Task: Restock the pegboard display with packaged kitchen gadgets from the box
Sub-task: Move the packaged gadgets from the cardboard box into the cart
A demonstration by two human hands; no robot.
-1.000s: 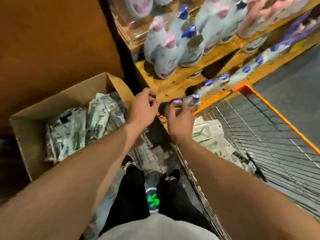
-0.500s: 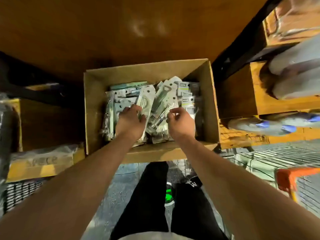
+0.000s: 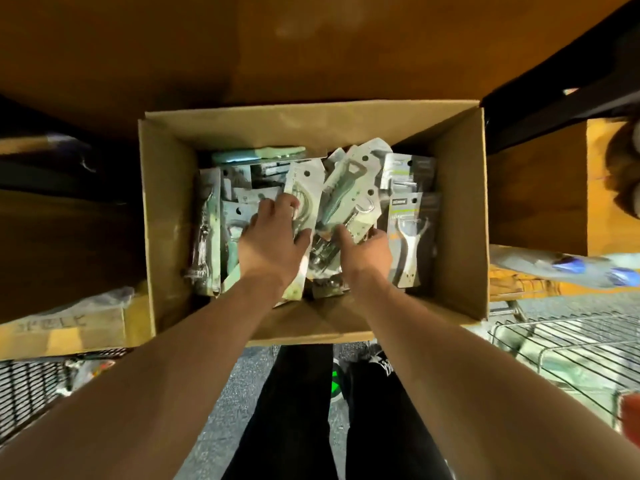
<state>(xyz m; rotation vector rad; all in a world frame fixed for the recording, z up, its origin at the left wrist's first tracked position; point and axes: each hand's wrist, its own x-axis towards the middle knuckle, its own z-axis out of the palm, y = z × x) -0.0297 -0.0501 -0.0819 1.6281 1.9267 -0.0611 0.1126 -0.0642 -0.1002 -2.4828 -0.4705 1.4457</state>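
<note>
While gadgets (image 3: 410, 233) crowd the box (image 3: 462, 209) — both hands (image 3: 273, 245) (image 3: 367, 252) lie atop them.

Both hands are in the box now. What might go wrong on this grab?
1. The packs lie jumbled and overlapping under the left hand and right hand; lifting one may drag or snag others.
2. The peeler packs stand upright against the box wall beside the right hand; a nudge may topple them.
</note>
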